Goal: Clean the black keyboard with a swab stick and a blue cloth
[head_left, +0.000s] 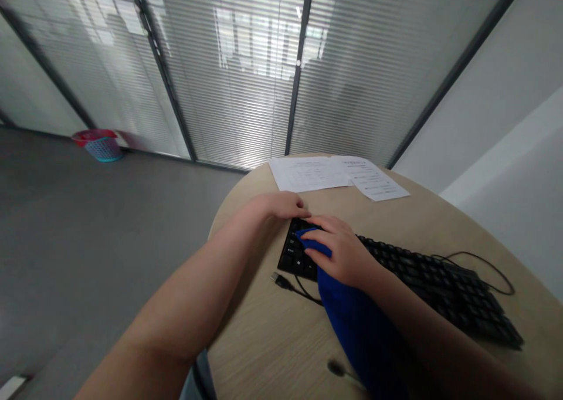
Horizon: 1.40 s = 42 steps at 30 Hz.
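A black keyboard [417,266] lies slantwise on the round wooden table. At its far left corner is my left hand [285,205], with the fingers bent around the edge and partly hidden. My right hand [336,247] presses a blue cloth [347,312] onto the keys at the keyboard's left end. Cloth is pinched under its fingers, and the rest trails down toward me beneath my right forearm. A USB plug [281,280] on a black cable rests just in front of the keyboard's left end.
Printed paper sheets [316,174] lie at the table's far edge. A black cable [492,265] loops behind the keyboard's right part. Near me is a small dark blurred object [336,368]. A red and blue basket [103,145] stands on the floor by the glass partition.
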### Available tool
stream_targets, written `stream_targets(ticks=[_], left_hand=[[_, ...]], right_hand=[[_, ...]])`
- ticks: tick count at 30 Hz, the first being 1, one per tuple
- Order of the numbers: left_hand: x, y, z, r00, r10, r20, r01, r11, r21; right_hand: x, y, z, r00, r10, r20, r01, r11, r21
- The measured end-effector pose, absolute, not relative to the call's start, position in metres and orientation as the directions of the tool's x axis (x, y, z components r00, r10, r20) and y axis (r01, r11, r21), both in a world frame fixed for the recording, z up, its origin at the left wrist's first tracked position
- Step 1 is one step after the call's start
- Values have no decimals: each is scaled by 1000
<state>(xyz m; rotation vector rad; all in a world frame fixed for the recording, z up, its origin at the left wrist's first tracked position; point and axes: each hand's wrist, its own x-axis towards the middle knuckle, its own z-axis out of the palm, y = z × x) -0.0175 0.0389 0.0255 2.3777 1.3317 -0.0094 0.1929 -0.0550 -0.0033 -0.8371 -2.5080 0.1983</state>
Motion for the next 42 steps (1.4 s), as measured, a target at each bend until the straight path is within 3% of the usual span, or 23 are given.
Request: stream_targets(ticks=[6, 10, 18, 21, 25, 33, 42], left_hand=[[-20, 35, 25, 578, 763, -288, 802, -467, 372], [-22, 32, 25, 526, 755, -391, 816, -319, 481], [-22, 27, 24, 414, 822, -392, 795, -116, 595], [-22, 27, 22, 382, 832, -402, 782, -60, 620], [-22, 28, 22, 367, 841, -397, 779, -44, 626], [-22, 32, 18, 379, 836, -396, 757, -34, 653], [-26, 36, 15, 388, 827, -407, 766, -43, 641]], right_hand=[[192, -54, -7, -722, 559, 408, 486, 829, -277], [192, -54, -5, -748, 526, 404, 455, 851, -264], [188, -54, -6, -774, 545, 322, 500, 838, -219], [187, -54, -6, -756, 553, 352, 497, 833, -243], [189, -54, -4, -740, 557, 378, 487, 831, -270], [186, -54, -5, -786, 577, 222, 535, 815, -225], [191, -52, -5, -774, 528, 350, 453, 847, -277]])
